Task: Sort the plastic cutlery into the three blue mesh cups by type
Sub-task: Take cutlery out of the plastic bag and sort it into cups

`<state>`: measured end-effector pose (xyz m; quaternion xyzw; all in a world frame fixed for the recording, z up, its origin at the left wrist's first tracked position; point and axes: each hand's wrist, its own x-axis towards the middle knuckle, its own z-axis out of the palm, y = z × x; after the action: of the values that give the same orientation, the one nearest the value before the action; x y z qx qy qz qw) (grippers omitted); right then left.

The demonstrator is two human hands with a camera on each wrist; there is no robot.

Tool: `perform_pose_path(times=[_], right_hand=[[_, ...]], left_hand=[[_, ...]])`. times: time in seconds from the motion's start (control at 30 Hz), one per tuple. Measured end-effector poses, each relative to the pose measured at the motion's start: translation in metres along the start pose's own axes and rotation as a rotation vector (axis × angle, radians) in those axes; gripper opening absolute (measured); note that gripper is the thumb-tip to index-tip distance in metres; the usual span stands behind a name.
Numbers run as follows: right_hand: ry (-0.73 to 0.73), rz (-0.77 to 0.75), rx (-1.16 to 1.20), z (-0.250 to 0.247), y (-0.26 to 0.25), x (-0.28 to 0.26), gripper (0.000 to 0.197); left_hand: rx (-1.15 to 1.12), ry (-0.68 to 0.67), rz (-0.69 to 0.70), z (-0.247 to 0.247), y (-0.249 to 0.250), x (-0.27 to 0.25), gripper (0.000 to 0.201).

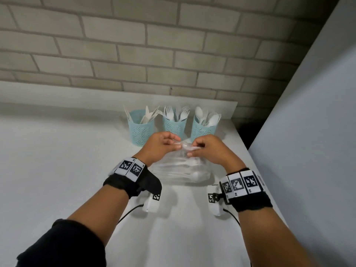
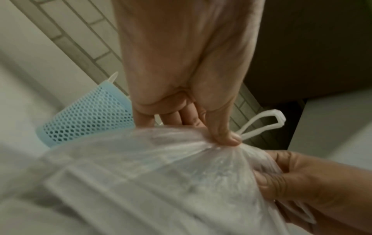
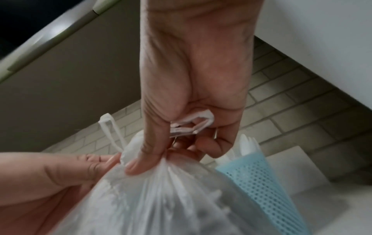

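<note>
Item: clear plastic bag (image 1: 180, 171) of unsorted white cutlery, lying on the white counter (image 1: 57, 151) at 6 o'clock from the three blue mesh cups (image 1: 174, 125). Long axis runs 9 to 3 o'clock. Gathered neck at the bag's 12 o'clock end, directly between both hands, which are equally near.

Left hand (image 1: 160, 145): thumb and fingers (image 2: 225, 136) closed, pinching the neck at the knot.

Right hand (image 1: 209, 149): fingers curled, gripping the neck and one white tie loop (image 3: 191, 123) (the second loop stands free).

Cups: knives at 9 o'clock, forks centre, spoons at 3 o'clock, each already part-filled.

Judgement: the bag needs opening before further sorting.
</note>
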<state>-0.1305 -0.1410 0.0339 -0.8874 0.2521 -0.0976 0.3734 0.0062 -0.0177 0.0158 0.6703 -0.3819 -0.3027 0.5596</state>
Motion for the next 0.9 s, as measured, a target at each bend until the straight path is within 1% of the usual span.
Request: perform_pose_path(times=[0.07,0.2,0.23,0.3,0.33,0.37,0.43,0.5,0.57,0.63,0.67,0.7,0.77,0.8,0.83,0.9], right_hand=[[0.009,0.033,0.021,0.004,0.010,-0.003,0.022],[0.070,0.053,0.081,0.010,0.017,-0.008,0.022],[0.087,0.035,0.111,0.010,0.015,-0.010,0.027],[0.124,-0.058,0.120,0.009,0.008,-0.011,0.039],[0.142,-0.108,0.104,0.009,0.004,-0.011,0.037],[0.161,-0.152,0.093,0.010,0.000,-0.011,0.028],[0.214,-0.190,0.118,0.012,-0.008,-0.008,0.013],[0.286,-0.196,0.238,0.011,-0.015,-0.007,0.010],[0.379,-0.234,0.449,0.004,-0.021,-0.009,0.008],[0.448,-0.267,0.566,-0.005,-0.025,-0.011,0.010],[0.443,-0.263,0.584,-0.009,-0.025,-0.011,0.011],[0.405,-0.242,0.590,-0.011,-0.023,-0.012,0.015],[0.280,-0.121,0.490,-0.013,-0.011,-0.009,0.039],[0.204,-0.039,0.369,-0.012,-0.001,-0.007,0.049],[0.119,0.027,0.226,-0.009,0.007,-0.005,0.052],[-0.018,0.079,-0.003,0.001,0.017,-0.004,0.048]], left_hand=[[0.011,-0.008,-0.002,0.006,-0.007,0.003,0.024],[0.012,0.006,0.000,0.013,-0.016,0.006,0.027],[0.007,0.011,0.001,0.014,-0.017,0.006,0.026],[0.000,0.015,0.008,0.014,-0.018,0.006,0.024],[0.000,0.016,0.016,0.015,-0.019,0.005,0.021],[0.000,0.017,0.025,0.015,-0.019,0.004,0.019],[0.006,0.021,0.045,0.016,-0.020,0.004,0.018],[0.062,0.042,0.071,0.016,-0.023,0.004,0.019],[0.129,0.070,0.083,0.016,-0.028,0.004,0.018],[0.152,0.101,0.080,0.016,-0.033,0.003,0.014],[0.145,0.111,0.083,0.016,-0.034,0.002,0.014],[0.135,0.118,0.085,0.016,-0.034,0.002,0.015],[0.122,0.112,0.086,0.014,-0.033,0.001,0.012],[0.120,0.099,0.084,0.013,-0.032,0.000,0.010],[0.115,0.084,0.079,0.012,-0.030,0.000,0.009],[0.106,0.071,0.077,0.011,-0.029,-0.001,0.011]])
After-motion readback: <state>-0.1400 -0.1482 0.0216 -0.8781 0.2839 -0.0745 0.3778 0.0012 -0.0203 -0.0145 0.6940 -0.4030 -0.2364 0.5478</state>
